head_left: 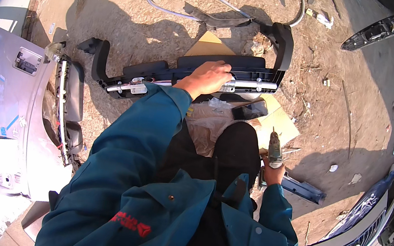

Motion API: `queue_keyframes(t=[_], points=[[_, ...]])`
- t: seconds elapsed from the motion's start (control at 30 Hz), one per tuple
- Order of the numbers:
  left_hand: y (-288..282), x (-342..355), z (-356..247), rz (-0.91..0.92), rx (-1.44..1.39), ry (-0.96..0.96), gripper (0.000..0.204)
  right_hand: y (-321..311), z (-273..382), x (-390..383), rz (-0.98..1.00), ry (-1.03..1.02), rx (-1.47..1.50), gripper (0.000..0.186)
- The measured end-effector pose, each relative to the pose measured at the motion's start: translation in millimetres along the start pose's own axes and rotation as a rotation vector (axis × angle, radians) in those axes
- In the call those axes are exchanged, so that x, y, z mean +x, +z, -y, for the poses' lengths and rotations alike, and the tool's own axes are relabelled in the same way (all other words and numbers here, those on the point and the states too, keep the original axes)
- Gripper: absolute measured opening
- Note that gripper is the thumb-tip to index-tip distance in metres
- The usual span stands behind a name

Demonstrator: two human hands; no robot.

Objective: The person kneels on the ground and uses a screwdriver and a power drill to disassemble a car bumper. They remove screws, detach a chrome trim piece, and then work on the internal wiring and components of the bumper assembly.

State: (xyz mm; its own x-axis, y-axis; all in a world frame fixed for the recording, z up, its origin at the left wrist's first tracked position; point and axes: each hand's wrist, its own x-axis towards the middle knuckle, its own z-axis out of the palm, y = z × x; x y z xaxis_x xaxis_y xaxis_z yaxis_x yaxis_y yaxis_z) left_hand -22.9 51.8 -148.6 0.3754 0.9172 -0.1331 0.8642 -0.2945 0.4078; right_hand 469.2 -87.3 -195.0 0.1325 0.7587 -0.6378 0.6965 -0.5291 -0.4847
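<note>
Left hand [208,77]: fingers curled over the top edge of a long black plastic car panel [184,72], gripping it near its middle, beside a silver metal bar [249,85] fixed along the panel.

Right hand [271,172]: closed around the grip of a cordless driver [273,153], bit end pointing up and away from the person.

Black plastic car panel: lies on the ground just ahead of the knees, long axis running left to right, right end slightly farther off; both ends turn up into black brackets.

Beneath: flattened cardboard [279,123] and crumpled clear plastic sheet [208,119].

Surface: dry, bare dirt [343,110] in hard sunlight, strewn with scraps and twigs; outdoor yard.

Surroundings: silver car body panel [8,108] at left; chrome-barred grille [353,240] at lower right; pale hoses [173,11] and grey frame pieces beyond.
</note>
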Motion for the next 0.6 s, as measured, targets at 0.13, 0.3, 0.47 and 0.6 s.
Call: queue_keyframes(t=[0.13,0.3,0.47,0.6], points=[[5.0,2.2,12.5,0.035,0.165,0.147,0.015,2.3,-8.9,1.7,0.015,0.021,-0.007,0.05],[6.7,0.9,4.4,0.029,0.19,-0.006,0.013,5.1,-9.1,-2.1,-0.042,-0.082,0.02,0.041],[0.4,-1.0,4.4,-0.036,0.062,0.176,0.016,7.1,-8.3,-2.2,-0.068,-0.031,0.033,0.042],[1.5,3.7,4.5,0.018,0.124,0.151,0.016,11.3,-15.8,3.7,-0.057,0.017,-0.014,0.054]])
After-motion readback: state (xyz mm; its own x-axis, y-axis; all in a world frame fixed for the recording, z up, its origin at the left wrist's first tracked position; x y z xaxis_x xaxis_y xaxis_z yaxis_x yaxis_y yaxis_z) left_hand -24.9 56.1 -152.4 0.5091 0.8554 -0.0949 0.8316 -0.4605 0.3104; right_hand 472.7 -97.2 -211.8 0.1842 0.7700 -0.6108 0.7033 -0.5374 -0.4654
